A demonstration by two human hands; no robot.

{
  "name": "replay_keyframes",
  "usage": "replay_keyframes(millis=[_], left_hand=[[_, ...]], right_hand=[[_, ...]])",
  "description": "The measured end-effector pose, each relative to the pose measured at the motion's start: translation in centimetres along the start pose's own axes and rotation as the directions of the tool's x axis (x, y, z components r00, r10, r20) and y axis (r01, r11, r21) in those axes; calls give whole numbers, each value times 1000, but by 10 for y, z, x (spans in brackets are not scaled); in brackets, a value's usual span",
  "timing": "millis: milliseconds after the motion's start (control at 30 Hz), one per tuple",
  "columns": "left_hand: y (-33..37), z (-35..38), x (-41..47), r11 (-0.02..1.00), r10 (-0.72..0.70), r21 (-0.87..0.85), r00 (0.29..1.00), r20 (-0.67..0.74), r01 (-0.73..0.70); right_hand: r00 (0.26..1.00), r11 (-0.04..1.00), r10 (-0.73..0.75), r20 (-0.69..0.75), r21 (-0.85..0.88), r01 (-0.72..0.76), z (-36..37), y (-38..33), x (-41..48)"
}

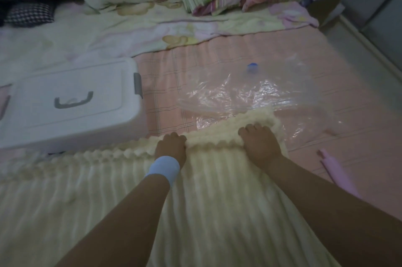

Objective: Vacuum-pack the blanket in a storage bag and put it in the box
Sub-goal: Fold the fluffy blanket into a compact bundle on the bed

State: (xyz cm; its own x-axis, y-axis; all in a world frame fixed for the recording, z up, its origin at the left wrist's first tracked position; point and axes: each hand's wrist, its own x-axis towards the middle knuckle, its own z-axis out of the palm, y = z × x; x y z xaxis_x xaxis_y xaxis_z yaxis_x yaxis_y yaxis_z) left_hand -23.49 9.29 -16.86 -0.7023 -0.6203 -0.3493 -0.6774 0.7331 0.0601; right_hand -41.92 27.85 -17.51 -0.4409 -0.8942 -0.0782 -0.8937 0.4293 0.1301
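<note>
Pink checked bedsheet (217, 64) under blanket (195, 212); white box (71, 101) left.

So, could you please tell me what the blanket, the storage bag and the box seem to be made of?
Blanket: cream plush fleece by the look, ribbed and fuzzy.
Storage bag: thin clear plastic film, glossy and crinkled, with a blue valve cap.
Box: matte white moulded plastic, probably rigid, with a grey handle and latch.
</note>
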Motion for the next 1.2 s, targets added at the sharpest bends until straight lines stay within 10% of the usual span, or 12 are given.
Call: replay_keyframes(millis=[300, 533, 733, 1000, 1133, 1200], left_hand=[[10, 8, 46, 994, -87, -47, 964, 251, 102], [10, 15, 36, 979, 179, 91, 983, 52, -183], [9, -1, -16, 983, 163, 24, 923, 348, -183], [-2, -18, -139, 979, -46, 185, 788, 613, -87], [13, -3, -194, 990, -102, 139, 526, 844, -31], [21, 7, -208, 989, -98, 141, 516, 851, -45]], right_hand=[[867, 988, 133, 481, -136, -76, 15, 17, 51], [922, 922, -387, 26, -12, 387, 12, 25, 23], [900, 943, -187, 393, 328, 53, -17, 27, -44], [873, 964, -216, 438, 236, 121, -48, -11, -130], [484, 997, -78, 872, 55, 62, -27, -31, -173], [308, 995, -56, 950, 27, 97, -16, -39, -178]])
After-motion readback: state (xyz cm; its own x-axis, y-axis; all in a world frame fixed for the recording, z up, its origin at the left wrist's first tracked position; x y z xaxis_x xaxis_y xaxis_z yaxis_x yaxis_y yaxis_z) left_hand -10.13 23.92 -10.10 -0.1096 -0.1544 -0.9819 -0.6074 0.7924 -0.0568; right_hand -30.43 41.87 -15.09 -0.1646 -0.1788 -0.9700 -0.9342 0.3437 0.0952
